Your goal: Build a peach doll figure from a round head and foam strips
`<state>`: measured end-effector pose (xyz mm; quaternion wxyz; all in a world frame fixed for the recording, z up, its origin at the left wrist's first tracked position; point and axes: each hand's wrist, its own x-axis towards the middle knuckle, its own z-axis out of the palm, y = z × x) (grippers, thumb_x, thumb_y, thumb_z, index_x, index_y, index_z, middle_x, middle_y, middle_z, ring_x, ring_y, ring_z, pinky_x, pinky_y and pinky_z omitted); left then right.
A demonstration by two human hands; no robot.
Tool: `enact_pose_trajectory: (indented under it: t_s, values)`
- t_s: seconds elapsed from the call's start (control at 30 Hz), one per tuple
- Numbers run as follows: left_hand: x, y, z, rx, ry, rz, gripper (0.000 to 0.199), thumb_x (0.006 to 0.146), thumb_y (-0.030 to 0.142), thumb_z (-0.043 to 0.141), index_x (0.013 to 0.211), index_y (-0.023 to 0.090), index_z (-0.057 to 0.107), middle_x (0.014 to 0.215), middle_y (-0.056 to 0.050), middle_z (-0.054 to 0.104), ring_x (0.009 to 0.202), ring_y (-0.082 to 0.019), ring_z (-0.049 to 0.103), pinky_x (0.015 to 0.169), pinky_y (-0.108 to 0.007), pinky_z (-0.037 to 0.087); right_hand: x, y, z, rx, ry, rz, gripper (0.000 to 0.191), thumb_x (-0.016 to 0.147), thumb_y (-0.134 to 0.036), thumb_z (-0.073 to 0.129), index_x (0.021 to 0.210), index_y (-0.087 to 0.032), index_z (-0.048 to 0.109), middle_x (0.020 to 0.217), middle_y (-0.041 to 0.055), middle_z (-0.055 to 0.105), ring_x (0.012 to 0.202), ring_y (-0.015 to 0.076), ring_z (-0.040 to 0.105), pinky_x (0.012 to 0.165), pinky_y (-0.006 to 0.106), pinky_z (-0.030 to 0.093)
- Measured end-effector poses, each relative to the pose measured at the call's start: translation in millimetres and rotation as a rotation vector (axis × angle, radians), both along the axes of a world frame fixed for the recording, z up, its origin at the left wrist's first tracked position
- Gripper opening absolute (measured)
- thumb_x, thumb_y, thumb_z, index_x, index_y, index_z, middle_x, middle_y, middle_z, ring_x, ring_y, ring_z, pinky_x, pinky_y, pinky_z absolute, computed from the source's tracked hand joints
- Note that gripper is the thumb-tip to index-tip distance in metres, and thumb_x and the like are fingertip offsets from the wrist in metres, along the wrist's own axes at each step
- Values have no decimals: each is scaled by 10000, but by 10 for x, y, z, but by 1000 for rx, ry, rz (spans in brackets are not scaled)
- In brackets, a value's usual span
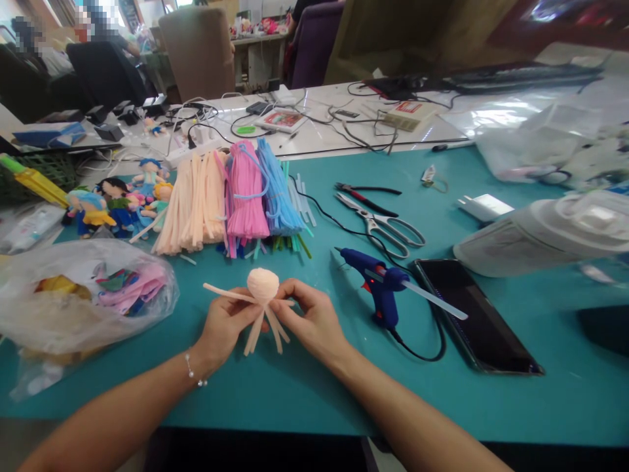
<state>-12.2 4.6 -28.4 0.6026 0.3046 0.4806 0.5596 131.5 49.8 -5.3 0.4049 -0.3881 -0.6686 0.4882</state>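
One peach figure (263, 288), pinched by left hand (222, 322) and right hand (313, 320), red-labelled box (407, 115), print too blurred to read

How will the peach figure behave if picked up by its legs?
The peach figure likely bends yet holds shape: its thin arm strip juts out past the left hand unsupported. Probably top-heavy, since the round head is bulkier than the slim legs.

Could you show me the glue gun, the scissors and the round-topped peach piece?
Glue gun (384, 299), head view: its handle.
Scissors (365, 214), head view: the pivot.
Peach piece (263, 288), head view: its round top.
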Motion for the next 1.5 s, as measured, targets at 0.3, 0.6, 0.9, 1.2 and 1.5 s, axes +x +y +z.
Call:
enact_pose_trajectory:
  t_s: [0.3,0.6,0.9,1.2,1.5]
  values:
    - [-9,32,52,56,-29,135,230,596,330,782,705,151,686,644,-14,674,554,-126,619,535,-250,541,-33,46,-23,-528,239,32,366,536,-444,792,624,-153,588,616,-18,594,550,98,512,559,228,407]
    - [-31,103,125,13,-266,127,289,556,391,798,633,135,689,525,14,573,440,-78,494,447,-234,465,-17,49,13,-517,261,15,363,570,-450,778,614,-153,574,570,-36,557,508,72,457,498,202,357]
    - [-44,105,156,-111,-270,-42,366,528,416,807,615,124,606,497,24,548,375,-60,454,375,-208,426,2,57,36,-524,321,99,390,553,-483,787,668,-166,592,622,-14,609,537,101,524,530,227,421]
    - [-108,75,144,-92,-208,-262,400,680,484,636,521,129,540,411,26,475,245,-38,313,242,-172,179,-1,61,18,-485,300,103,401,581,-493,769,690,-153,587,610,-30,551,530,73,449,489,198,329]
    - [-131,98,156,-89,-219,-276,492,740,518,535,421,152,458,360,35,369,266,-35,260,303,-195,130,-2,48,39,-478,269,132,411,572,-503,770,688,-154,586,607,-29,533,513,72,417,474,204,318]
